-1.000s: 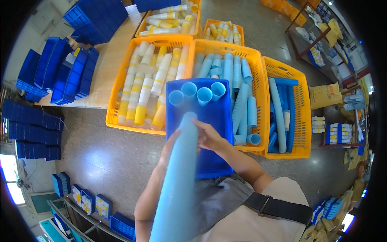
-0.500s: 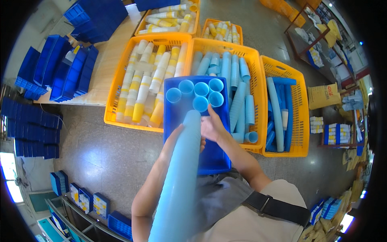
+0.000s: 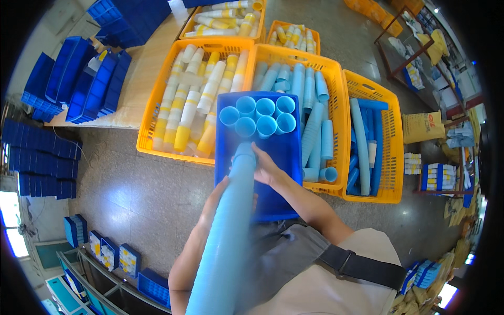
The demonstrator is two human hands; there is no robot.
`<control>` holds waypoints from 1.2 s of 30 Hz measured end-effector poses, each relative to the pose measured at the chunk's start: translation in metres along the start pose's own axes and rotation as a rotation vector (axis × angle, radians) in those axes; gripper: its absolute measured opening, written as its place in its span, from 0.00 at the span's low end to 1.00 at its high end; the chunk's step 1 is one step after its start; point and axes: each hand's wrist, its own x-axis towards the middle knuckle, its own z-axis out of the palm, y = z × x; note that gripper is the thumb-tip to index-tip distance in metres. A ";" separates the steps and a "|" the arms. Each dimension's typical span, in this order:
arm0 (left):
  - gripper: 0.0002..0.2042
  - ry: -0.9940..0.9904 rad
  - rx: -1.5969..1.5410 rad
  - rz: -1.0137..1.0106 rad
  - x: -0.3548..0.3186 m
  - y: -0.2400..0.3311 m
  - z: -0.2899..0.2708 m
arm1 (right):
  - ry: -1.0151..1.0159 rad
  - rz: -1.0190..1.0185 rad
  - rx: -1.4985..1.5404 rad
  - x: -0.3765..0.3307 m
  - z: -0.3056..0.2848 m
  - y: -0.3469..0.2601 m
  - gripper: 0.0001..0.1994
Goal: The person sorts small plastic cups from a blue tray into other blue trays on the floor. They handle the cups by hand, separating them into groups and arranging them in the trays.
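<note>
A long stack of nested light blue cups [image 3: 223, 247] runs from the lower edge up toward the blue bin. My left hand [image 3: 214, 202] is wrapped round its left side, with most of the fingers hidden behind the stack. At the stack's far end, my right hand [image 3: 266, 168] grips the foremost cup from the right, thumb uppermost. Several single light blue cups [image 3: 266, 126] stand mouth up, close together in the far part of the blue bin [image 3: 278, 181]. The bin's near part lies beneath my hands.
Yellow crates surround the bin's far side: one [image 3: 149, 123] holds white and yellow cup stacks, another [image 3: 338, 79] light blue stacks, and a third [image 3: 391, 136] darker blue ones. Blue bins [image 3: 68, 73] stand on a wooden table [image 3: 149, 63] at left. A metal-framed rack [image 3: 107, 294] is at lower left.
One more cup now stands in the bin, at the near left of the group. My right hand has drawn back from the cups to the stack's end.
</note>
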 end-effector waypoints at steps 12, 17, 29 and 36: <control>0.27 -0.171 0.003 -0.058 0.015 -0.005 0.021 | 0.181 -0.114 0.055 -0.075 0.005 -0.024 0.30; 0.33 -0.087 0.085 -0.095 0.010 -0.003 0.010 | 0.010 -0.105 -0.243 -0.070 0.013 -0.007 0.31; 0.34 -0.083 0.070 0.037 -0.026 -0.013 -0.035 | 0.055 0.058 0.077 -0.043 0.014 0.031 0.31; 0.34 -0.014 0.013 -0.042 -0.048 -0.018 -0.060 | 0.131 0.004 -0.178 -0.050 0.038 0.053 0.31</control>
